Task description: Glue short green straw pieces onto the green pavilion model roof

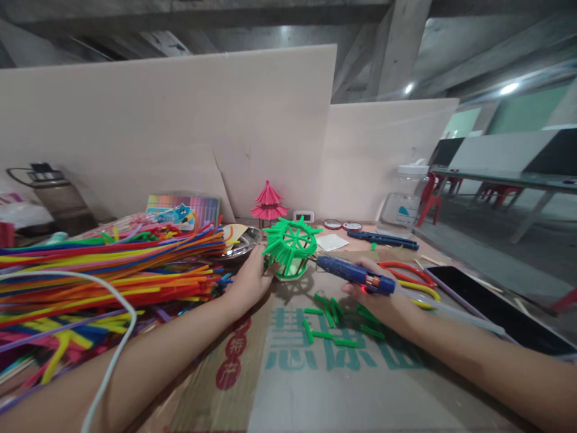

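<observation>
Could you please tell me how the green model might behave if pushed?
The green model is probably light, given its open, spoked roof. Those thin spokes might bend if pressed. With the left hand holding it, it likely won't tip freely.

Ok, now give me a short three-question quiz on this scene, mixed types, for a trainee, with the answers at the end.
1. Multiple choice: what colour are the short pieces scattered in front of the green model?
A) pink
B) green
C) blue

2. True or false: the right hand holds the glue gun.

3. Fill the gap: seen from the person's side, the pink model stands ____ the green model.

Key: 1. B; 2. True; 3. behind
</observation>
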The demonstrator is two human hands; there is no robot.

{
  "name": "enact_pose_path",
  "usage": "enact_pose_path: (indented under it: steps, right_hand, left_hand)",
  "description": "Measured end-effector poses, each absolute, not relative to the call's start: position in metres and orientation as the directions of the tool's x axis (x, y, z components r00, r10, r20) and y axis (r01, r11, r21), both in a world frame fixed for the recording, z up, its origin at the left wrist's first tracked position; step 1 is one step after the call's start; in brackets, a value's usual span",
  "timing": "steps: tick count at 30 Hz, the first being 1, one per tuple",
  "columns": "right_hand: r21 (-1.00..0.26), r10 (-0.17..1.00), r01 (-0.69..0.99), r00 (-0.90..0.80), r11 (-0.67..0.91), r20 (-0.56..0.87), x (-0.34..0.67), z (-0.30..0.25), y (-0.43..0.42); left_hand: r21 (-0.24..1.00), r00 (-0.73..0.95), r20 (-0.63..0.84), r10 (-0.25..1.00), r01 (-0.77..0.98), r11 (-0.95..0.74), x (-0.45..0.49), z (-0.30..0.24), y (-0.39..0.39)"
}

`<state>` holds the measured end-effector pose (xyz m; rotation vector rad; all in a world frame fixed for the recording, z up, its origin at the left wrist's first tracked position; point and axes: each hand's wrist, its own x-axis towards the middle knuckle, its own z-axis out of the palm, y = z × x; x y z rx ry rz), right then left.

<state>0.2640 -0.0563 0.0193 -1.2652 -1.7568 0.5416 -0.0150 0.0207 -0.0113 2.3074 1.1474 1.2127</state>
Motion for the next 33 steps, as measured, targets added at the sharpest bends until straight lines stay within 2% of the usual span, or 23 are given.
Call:
enact_pose_path:
  steps: [26,33]
  right_hand:
    - [-0.727,0.856,0.463,-0.166,0.506,0.490,0.2700,0.0160,-0.0558]
    - [-0.713,0.822,0.457,-0.077,0.532,0.564,0.2703,0.0105,-0.0514]
  left_hand:
    - [0.561,0.300,0.558,0.773,0.550,-0.619,-0.0128,-0.0115,0.0192]
    - [0.510,0.321,0.569,0.757,0.585,-0.631,-0.0112,-0.0071,0.0150]
